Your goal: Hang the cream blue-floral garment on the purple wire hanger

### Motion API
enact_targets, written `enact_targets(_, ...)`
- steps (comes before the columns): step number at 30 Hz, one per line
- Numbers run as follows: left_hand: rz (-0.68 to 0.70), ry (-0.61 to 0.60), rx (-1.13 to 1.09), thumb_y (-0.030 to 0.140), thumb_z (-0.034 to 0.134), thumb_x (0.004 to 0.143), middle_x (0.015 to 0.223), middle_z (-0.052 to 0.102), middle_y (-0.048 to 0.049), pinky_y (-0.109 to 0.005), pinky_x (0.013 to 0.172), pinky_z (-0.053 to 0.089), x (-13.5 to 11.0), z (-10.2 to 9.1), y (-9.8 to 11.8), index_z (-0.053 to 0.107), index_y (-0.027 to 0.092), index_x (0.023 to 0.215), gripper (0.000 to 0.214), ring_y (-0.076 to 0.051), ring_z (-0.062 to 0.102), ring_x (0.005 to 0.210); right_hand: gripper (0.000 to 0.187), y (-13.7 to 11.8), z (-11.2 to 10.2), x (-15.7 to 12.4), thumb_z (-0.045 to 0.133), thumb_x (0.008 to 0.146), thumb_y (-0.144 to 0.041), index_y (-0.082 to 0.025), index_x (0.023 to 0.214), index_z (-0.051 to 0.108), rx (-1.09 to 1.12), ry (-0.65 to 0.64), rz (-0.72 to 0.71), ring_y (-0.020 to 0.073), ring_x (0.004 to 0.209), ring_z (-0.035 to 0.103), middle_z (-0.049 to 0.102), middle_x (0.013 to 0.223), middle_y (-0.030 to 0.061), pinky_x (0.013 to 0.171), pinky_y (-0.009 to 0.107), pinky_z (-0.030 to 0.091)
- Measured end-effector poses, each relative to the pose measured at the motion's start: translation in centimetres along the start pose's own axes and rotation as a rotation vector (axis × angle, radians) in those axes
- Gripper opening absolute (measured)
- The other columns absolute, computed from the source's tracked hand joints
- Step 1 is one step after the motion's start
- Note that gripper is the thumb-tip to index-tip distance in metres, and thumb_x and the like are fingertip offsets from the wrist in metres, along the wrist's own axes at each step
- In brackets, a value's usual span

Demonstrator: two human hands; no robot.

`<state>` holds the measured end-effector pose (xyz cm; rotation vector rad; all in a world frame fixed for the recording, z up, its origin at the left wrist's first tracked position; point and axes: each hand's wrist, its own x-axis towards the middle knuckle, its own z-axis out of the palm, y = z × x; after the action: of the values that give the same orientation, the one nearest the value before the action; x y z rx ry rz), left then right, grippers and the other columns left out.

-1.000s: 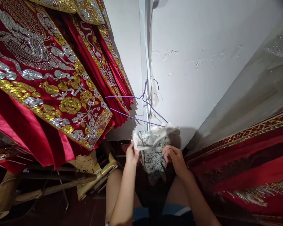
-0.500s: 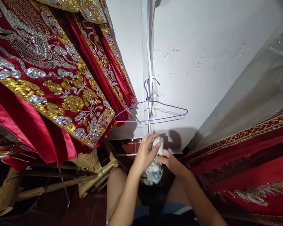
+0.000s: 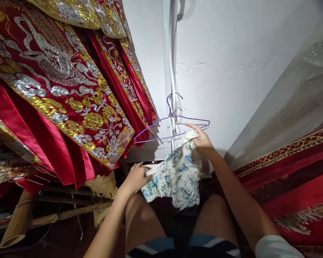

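Between my hands a white garment with a blue and green floral print [image 3: 177, 175] is stretched out by its waistband-like edge; its exact kind is hard to make out. My left hand [image 3: 136, 177] is closed on the lower left end of that edge. Higher up, my right hand [image 3: 201, 140] grips the other end, beside the bottom bar of a purple wire hanger [image 3: 153, 125]. The hanger hangs by its hook on a white strip [image 3: 172, 68] against the wall, and the garment's upper corner covers part of its bar.
Red costumes with gold and silver sequins [image 3: 93, 120] hang at the left. Below them stands a bamboo frame [image 3: 61, 214]. Red fringed cloth [image 3: 298, 193] fills the lower right. A white wall [image 3: 220, 46] with peeling paint is straight ahead.
The garment was bunched between both hands below the hanger. Now it is spread wide, my left hand lower to the left, my right hand raised to the hanger, which has tilted slightly.
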<state>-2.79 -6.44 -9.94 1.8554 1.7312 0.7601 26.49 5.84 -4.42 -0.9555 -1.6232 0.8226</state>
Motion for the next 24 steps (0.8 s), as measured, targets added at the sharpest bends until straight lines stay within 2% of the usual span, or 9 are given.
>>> enact_targets(3, 0.007, 0.180, -0.062, 0.016, 0.081, 0.059, 0.082, 0.071, -0.0081, -0.052, 0.114, 0.026, 1.0, -2.2, 0.0, 0.067, 0.024, 0.063, 0.017, -0.037, 0.059, 0.114, 0.027, 2.8, 1.9, 1.6, 0.049, 0.075, -0.025, -0.018, 0.091, 0.069, -0.055, -0.096, 0.063, 0.0220, 0.092, 0.060, 0.070, 0.096, 0.0057, 0.085, 0.032, 0.046)
enact_targets(7, 0.148, 0.312, -0.117, 0.025, 0.074, 0.072, 0.072, 0.065, -0.0049, -0.042, 0.104, 0.040, 1.7, -3.6, 0.8, 0.056, 0.024, 0.054, 0.026, -0.028, 0.061, 0.088, 0.009, 4.6, 1.7, 0.4, 0.048, 0.069, -0.026, -0.020, 0.064, 0.052, -0.111, -0.086, 0.093, 0.0163, 0.065, 0.046, 0.053, 0.063, -0.0017, 0.060, 0.027, 0.037)
enact_targets(10, 0.056, 0.389, -0.147, 0.027, 0.066, 0.079, 0.069, 0.061, -0.0035, -0.035, 0.084, 0.046, 2.0, -4.3, 1.2, 0.056, 0.023, 0.058, 0.024, -0.024, 0.056, 0.073, 0.015, 4.2, 0.0, -1.6, 0.050, 0.066, -0.027, -0.023, 0.057, 0.039, -0.150, -0.043, 0.103, 0.0128, 0.059, 0.032, 0.037, 0.056, -0.0050, 0.054, 0.026, 0.025)
enact_targets(12, 0.032, 0.416, -0.151, 0.025, 0.063, 0.080, 0.073, 0.062, -0.0039, -0.032, 0.081, 0.044, 2.3, -4.5, 1.7, 0.056, 0.022, 0.061, 0.021, -0.023, 0.056, 0.074, 0.019, 3.5, -1.0, -2.6, 0.050, 0.066, -0.027, -0.023, 0.055, 0.036, -0.177, -0.038, 0.085, 0.0125, 0.058, 0.029, 0.033, 0.055, -0.0052, 0.054, 0.026, 0.024)
enact_targets(16, 0.264, 0.422, -0.148, 0.023, 0.058, 0.086, 0.092, 0.065, -0.0059, -0.031, 0.091, 0.043, 3.5, -4.3, 4.2, 0.058, 0.021, 0.071, 0.015, -0.024, 0.059, 0.093, 0.021, 1.9, -1.3, -3.9, 0.050, 0.069, -0.026, -0.022, 0.053, 0.038, -0.171, -0.117, 0.010, 0.0134, 0.057, 0.034, 0.036, 0.054, -0.0041, 0.054, 0.027, 0.027)
enact_targets(18, 0.378, 0.394, -0.191, 0.020, 0.056, 0.088, 0.104, 0.067, -0.0066, -0.032, 0.098, 0.041, 4.5, -3.9, 5.8, 0.064, 0.022, 0.085, 0.008, -0.024, 0.060, 0.103, 0.014, 1.0, -1.1, -4.6, 0.051, 0.069, -0.022, -0.021, 0.056, 0.048, -0.147, -0.175, -0.017, 0.0154, 0.060, 0.044, 0.048, 0.058, -0.0022, 0.057, 0.027, 0.033)
enact_targets(20, 0.421, 0.421, -0.298, 0.016, 0.056, 0.088, 0.112, 0.068, -0.0067, -0.033, 0.101, 0.040, 5.4, -3.4, 7.1, 0.067, 0.023, 0.103, 0.020, -0.024, 0.061, 0.109, 0.010, 0.2, -1.3, -5.1, 0.053, 0.069, -0.019, -0.020, 0.070, 0.063, -0.150, -0.150, -0.032, 0.0192, 0.070, 0.056, 0.062, 0.070, 0.0010, 0.063, 0.028, 0.041)
enact_targets(22, 0.416, 0.459, -0.380, 0.014, 0.055, 0.087, 0.110, 0.070, -0.0063, -0.034, 0.102, 0.041, 6.2, -3.1, 7.7, 0.067, 0.024, 0.115, 0.032, -0.023, 0.063, 0.107, 0.032, -0.2, -2.1, -5.3, 0.058, 0.069, -0.019, -0.021, 0.098, 0.071, -0.150, 0.025, -0.018, 0.0226, 0.078, 0.062, 0.069, 0.084, 0.0040, 0.067, 0.029, 0.047)
enact_targets(24, 0.407, 0.450, -0.394, 0.013, 0.055, 0.087, 0.107, 0.071, -0.0065, -0.036, 0.102, 0.041, 6.6, -3.3, 7.8, 0.070, 0.024, 0.115, 0.034, -0.024, 0.062, 0.106, 0.054, -0.2, -3.7, -4.9, 0.063, 0.069, -0.019, -0.020, 0.122, 0.065, -0.113, 0.247, 0.002, 0.0236, 0.080, 0.065, 0.072, 0.091, 0.0067, 0.067, 0.030, 0.050)
